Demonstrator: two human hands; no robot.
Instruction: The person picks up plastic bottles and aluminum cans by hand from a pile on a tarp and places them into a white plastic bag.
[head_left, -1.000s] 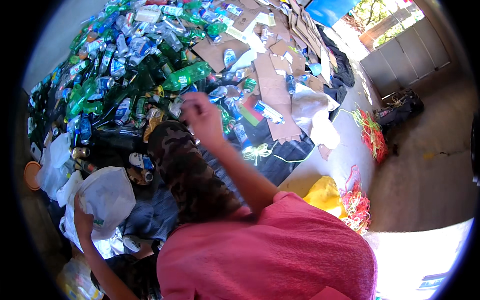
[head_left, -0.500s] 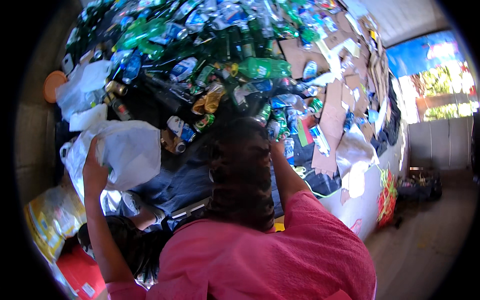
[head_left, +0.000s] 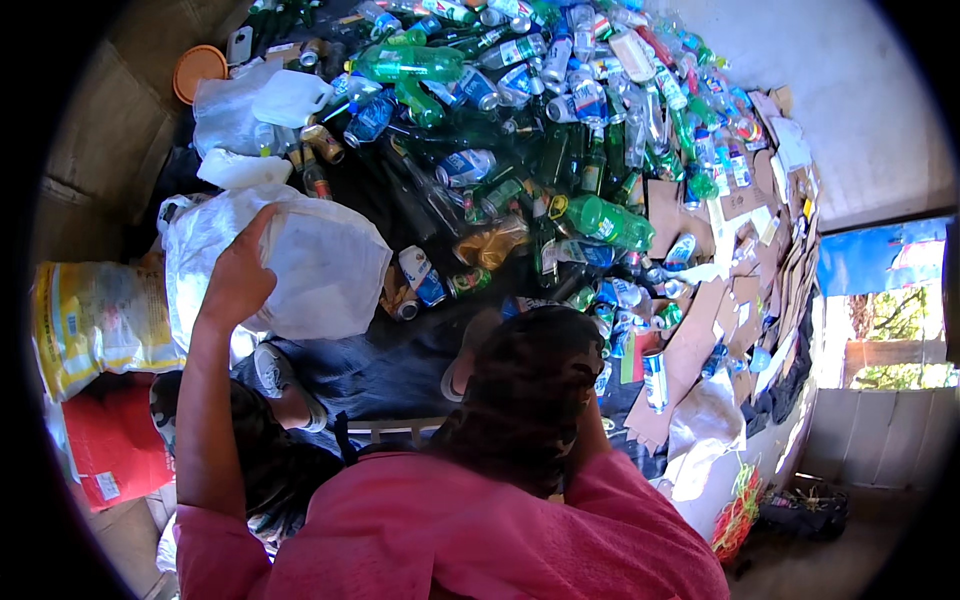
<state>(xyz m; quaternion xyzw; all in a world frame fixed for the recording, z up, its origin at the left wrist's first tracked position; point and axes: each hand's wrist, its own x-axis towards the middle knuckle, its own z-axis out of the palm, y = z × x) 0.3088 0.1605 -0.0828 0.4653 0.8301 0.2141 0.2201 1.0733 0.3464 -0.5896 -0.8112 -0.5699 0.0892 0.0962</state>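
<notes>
Many bottles and cans (head_left: 605,222) lie loose beyond the white bag (head_left: 330,265), whose rim the left hand (head_left: 238,285) grips; the hidden right hand's fingers I cannot tell.

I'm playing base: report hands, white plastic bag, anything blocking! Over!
Left hand on white plastic bag. Right hand hidden behind camouflage-patterned trouser knee. Blue-and-white metal can right of bag.
</notes>
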